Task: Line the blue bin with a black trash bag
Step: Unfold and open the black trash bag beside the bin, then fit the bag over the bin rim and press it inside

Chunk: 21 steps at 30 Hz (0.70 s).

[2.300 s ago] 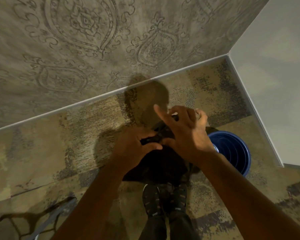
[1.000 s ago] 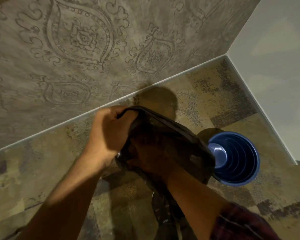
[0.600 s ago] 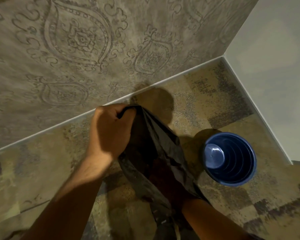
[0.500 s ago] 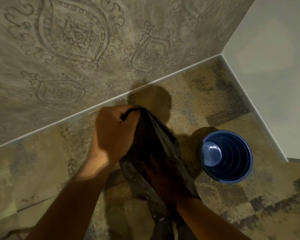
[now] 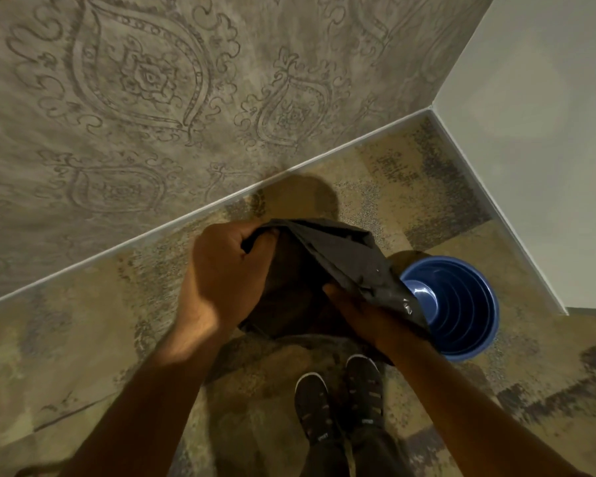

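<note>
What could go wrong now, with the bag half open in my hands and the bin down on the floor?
1. Only the left hand pinches the black trash bag at its mouth; that grip may slip as the right arm, reaching inside, pushes it open.
2. The bag hangs above the floor beside the blue bin, not over it, so it could miss.
3. The light bin might tip when the bag is stuffed in.

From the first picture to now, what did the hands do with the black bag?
Both hands first pinched the bunched black bag together. Then the left hand took hold of its rim and pulled the mouth open, while the right hand pushed inside, out of sight, spreading it. The blue bin stayed empty on the carpet, unlined.
</note>
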Each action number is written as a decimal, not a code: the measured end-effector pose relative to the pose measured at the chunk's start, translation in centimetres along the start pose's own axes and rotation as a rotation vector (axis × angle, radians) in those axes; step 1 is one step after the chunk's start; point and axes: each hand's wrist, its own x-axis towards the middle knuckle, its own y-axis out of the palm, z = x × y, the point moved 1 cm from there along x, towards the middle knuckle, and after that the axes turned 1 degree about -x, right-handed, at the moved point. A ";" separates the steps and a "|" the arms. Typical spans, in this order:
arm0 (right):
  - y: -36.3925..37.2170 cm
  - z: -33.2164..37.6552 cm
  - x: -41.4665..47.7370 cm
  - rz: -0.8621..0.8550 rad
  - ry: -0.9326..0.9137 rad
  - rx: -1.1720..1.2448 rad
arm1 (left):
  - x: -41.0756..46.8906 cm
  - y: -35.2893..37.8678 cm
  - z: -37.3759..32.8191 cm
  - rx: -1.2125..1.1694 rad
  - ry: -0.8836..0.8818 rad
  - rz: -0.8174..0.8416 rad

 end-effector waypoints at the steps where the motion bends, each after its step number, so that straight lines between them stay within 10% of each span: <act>1: 0.0 0.0 -0.5 -0.054 -0.084 -0.041 | -0.2 0.3 0.2 -0.012 -0.007 -0.008; 5: 0.6 -1.4 -3.3 -0.659 -0.361 -0.144 | -0.7 1.3 0.1 -0.035 -0.027 0.005; 9: -0.9 -3.6 -3.8 -1.188 -0.093 -0.117 | -0.6 1.2 0.6 -0.065 -0.022 0.013; 13: -2.6 -4.9 -3.0 -0.975 0.215 -0.127 | -0.9 0.7 1.4 -0.089 -0.007 0.051; 16: -4.2 -5.8 -1.4 -0.587 0.107 0.377 | -1.2 0.4 2.0 -0.095 -0.003 0.053; 21: -6.3 -6.1 -1.7 -0.506 0.183 0.904 | -1.6 0.8 3.3 -0.068 -0.016 0.060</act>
